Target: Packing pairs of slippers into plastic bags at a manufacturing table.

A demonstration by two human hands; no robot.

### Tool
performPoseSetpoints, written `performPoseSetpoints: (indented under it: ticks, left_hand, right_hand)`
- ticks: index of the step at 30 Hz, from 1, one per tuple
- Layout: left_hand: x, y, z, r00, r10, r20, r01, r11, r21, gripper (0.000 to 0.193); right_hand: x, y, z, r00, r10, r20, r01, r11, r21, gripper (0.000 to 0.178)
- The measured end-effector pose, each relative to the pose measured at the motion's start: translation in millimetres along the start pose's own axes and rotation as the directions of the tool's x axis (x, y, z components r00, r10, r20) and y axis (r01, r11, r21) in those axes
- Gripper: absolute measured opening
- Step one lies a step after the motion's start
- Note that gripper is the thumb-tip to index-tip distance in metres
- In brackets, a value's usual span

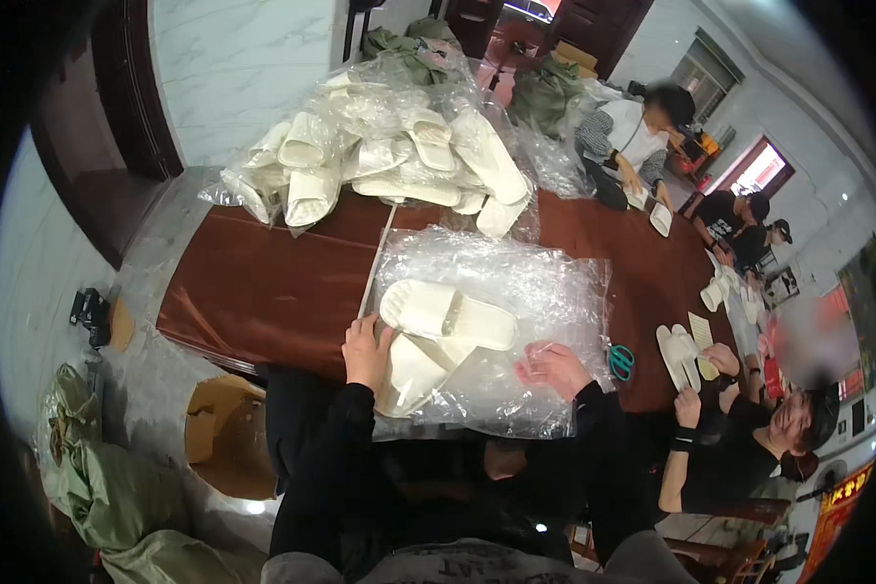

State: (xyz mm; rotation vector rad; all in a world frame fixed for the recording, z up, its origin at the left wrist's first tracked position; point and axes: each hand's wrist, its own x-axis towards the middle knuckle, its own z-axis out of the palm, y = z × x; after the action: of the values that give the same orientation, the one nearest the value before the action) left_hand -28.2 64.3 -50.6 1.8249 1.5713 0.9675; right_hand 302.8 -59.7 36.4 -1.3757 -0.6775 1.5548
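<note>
A pair of white slide slippers lies in front of me on a stack of clear plastic bags (584, 292). The upper slipper (423, 307) lies sideways, and the lower slipper (414, 375) is angled beneath it, partly under clear film. At their left edge is my left hand (365, 354), its fingers curled against the lower slipper's side. My right hand (555, 370) is to the right of the pair, gripping a clear plastic bag. Its fingertips look hazy through the film.
Bagged white slippers (370, 146) are heaped at the table's far side. Green-handled scissors (621, 362) lie right of the bags. Co-workers handle slippers along the right, one person (730, 438) close by. A cardboard box (226, 428) and green sacks (117, 487) stand on the floor left.
</note>
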Motion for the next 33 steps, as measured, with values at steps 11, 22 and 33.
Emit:
performPoseSetpoints:
  ticks: [11,22,33]
  left_hand:
    - [6.6,2.4,-2.6,1.0,-0.014,0.002,0.014,1.0,0.003,0.039]
    - [6.4,-7.5,-5.1,0.999,-0.047,0.02,0.048,0.998,-0.047,0.039]
    - [5.2,-8.1,-4.1,0.999,-0.048,-0.007,0.048,0.999,-0.012,0.034]
  right_hand:
    - [35.9,-2.3,20.2,0.899,-0.346,0.269,0.438,0.701,-0.562,0.038]
    - [71.7,-6.9,96.4,0.827,-0.372,0.422,0.382,-0.178,-0.907,0.063]
    - [114.7,-23.0,75.0,0.919,-0.161,0.36,0.381,0.121,-0.917,0.052]
